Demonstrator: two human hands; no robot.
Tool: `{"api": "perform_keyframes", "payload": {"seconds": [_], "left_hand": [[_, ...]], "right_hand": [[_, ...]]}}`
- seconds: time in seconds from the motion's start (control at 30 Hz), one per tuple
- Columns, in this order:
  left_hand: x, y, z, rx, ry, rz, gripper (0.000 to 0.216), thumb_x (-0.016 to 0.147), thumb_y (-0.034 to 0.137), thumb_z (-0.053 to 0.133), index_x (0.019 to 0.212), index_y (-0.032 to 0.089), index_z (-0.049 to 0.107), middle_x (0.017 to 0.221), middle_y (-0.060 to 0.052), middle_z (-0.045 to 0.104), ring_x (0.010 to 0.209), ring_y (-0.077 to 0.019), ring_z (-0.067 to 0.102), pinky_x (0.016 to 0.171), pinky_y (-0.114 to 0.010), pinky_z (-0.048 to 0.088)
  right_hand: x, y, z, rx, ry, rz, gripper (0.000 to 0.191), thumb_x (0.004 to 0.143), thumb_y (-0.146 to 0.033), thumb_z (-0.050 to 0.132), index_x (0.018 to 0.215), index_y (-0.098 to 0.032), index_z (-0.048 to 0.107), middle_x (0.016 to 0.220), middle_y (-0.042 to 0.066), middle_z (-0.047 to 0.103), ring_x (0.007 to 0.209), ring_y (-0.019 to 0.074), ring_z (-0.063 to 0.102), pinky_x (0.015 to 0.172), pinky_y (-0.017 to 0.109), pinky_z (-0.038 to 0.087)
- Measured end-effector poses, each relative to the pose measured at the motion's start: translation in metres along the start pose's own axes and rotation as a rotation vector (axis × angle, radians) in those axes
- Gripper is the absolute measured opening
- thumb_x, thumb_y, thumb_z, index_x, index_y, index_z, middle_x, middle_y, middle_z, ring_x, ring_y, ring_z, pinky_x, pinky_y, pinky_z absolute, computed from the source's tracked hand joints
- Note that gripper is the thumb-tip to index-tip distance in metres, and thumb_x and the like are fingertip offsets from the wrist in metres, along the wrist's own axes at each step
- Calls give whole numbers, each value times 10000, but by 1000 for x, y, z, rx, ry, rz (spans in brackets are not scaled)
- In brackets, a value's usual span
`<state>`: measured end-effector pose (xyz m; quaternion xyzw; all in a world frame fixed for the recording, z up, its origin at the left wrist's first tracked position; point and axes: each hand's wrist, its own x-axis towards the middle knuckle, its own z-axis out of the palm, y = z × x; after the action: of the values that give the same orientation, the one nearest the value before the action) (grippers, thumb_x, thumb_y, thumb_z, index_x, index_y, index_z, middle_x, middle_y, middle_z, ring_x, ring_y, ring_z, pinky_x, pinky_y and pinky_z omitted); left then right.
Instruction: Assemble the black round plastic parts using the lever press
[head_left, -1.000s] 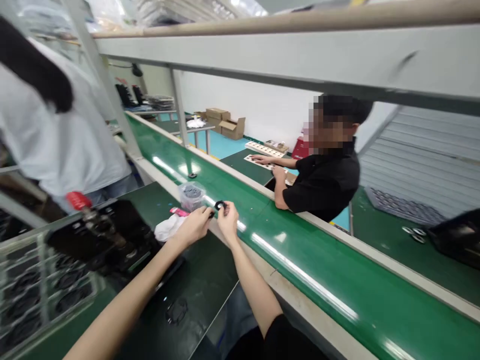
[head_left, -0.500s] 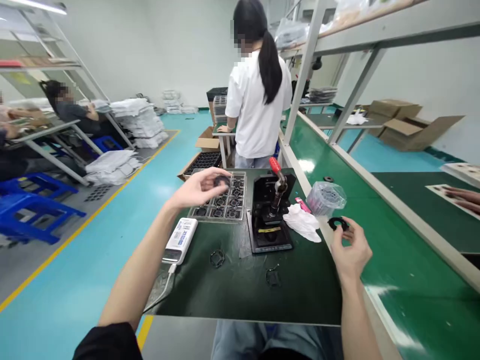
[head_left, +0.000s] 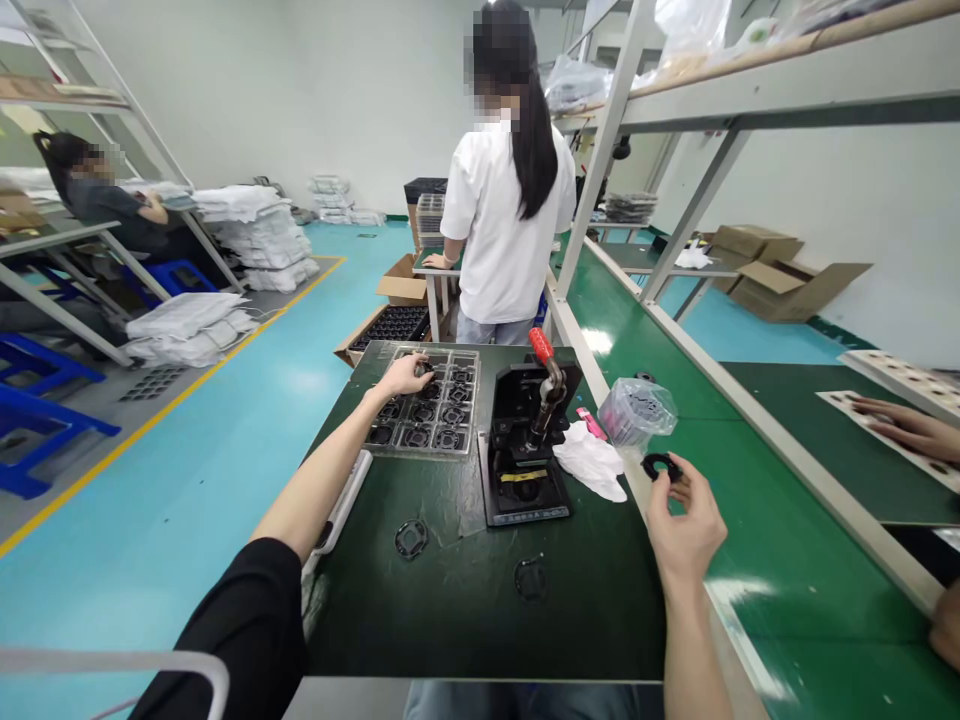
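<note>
My left hand (head_left: 405, 375) reaches over the far part of a clear compartment tray (head_left: 474, 400), fingers closed round a dark round part (head_left: 426, 367) that they partly cover. Several black round parts lie in the tray's compartments. At the table's right edge, my right hand (head_left: 686, 510) pinches a black ring (head_left: 660, 464) between thumb and fingers. Between the hands stands a black press fixture (head_left: 525, 440) with a red-tipped lever (head_left: 540, 345). Two thin black round frames, a left one (head_left: 411, 539) and a right one (head_left: 530, 578), lie flat in front of it.
A white cloth (head_left: 589, 462), a pink item (head_left: 592, 423) and a clear plastic tub (head_left: 637, 412) sit right of the fixture. A white power bank (head_left: 345, 505) lies under my left forearm. A co-worker in white (head_left: 499, 220) stands beyond the table; another person's hand (head_left: 911, 425) shows far right.
My left hand has moved away from me and down into the tray with the dark round part. My right hand keeps the black ring. The view has shifted slightly.
</note>
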<state>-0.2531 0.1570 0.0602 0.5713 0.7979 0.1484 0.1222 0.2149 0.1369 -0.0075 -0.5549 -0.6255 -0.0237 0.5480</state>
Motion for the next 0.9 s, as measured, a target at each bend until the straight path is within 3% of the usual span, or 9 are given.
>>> {"api": "perform_keyframes", "payload": {"seconds": [0.17, 0.33, 0.43, 0.53, 0.6, 0.7, 0.8, 0.9], "left_hand": [[-8, -4, 1, 32, 13, 94, 373, 984, 379, 653, 1291, 173, 608, 1298, -105, 634, 1103, -247, 661, 927, -468, 585], [-29, 14, -12, -8, 124, 154, 266, 925, 249, 617, 1150, 121, 680, 1077, -124, 727, 978, -267, 703, 955, -441, 553], [-65, 43, -20, -76, 181, 218, 280, 938, 240, 505, 1131, 135, 679, 1017, -110, 750, 892, -239, 718, 871, -374, 568], [-128, 80, -21, -188, 88, 379, 251, 976, 297, 497, 1098, 192, 690, 919, -36, 769, 794, -169, 717, 749, -273, 567], [-175, 104, -14, -421, -106, 619, 305, 985, 342, 553, 1232, 194, 653, 1011, -56, 776, 826, -167, 725, 745, -270, 571], [-230, 131, 0, -642, -375, 777, 540, 938, 355, 671, 1423, 170, 521, 1081, -98, 770, 817, -170, 736, 710, -253, 585], [-253, 139, 9, -714, -336, 728, 370, 1011, 319, 553, 1345, 163, 582, 1054, -111, 778, 832, -183, 748, 756, -277, 588], [-241, 126, 6, -725, -363, 610, 313, 1061, 315, 428, 1234, 174, 647, 931, -72, 787, 694, -142, 733, 679, -240, 577]], "right_hand": [[-3, 2, 1, 3, -20, 38, 411, 948, -421, 546, 1143, -104, 719, 924, 141, 746, 659, 178, 664, 699, 300, 544], [1, 4, 4, 117, 2, 163, 460, 901, -476, 621, 1156, -104, 712, 932, 132, 725, 703, 180, 669, 732, 328, 575], [0, -20, -8, 303, 70, 312, 522, 862, -515, 689, 1186, -104, 687, 909, 99, 687, 717, 171, 682, 717, 313, 593], [-24, -72, -32, 409, 88, 355, 477, 868, -452, 735, 1204, -119, 672, 934, 91, 689, 759, 162, 706, 726, 284, 612], [-52, -110, -49, 435, -24, 293, 387, 888, -363, 742, 1189, -130, 676, 946, 96, 716, 770, 156, 718, 707, 253, 622], [-91, -150, -63, 500, -209, 52, 287, 905, -232, 721, 1180, -159, 683, 996, 91, 746, 818, 158, 741, 720, 238, 636], [-104, -164, -66, 573, -277, -148, 314, 919, -88, 653, 1219, -178, 676, 1074, 92, 740, 960, 184, 742, 799, 285, 647], [-90, -160, -69, 527, -363, -215, 336, 934, -55, 603, 1234, -181, 688, 1171, 112, 711, 1025, 195, 724, 829, 303, 631]]}}
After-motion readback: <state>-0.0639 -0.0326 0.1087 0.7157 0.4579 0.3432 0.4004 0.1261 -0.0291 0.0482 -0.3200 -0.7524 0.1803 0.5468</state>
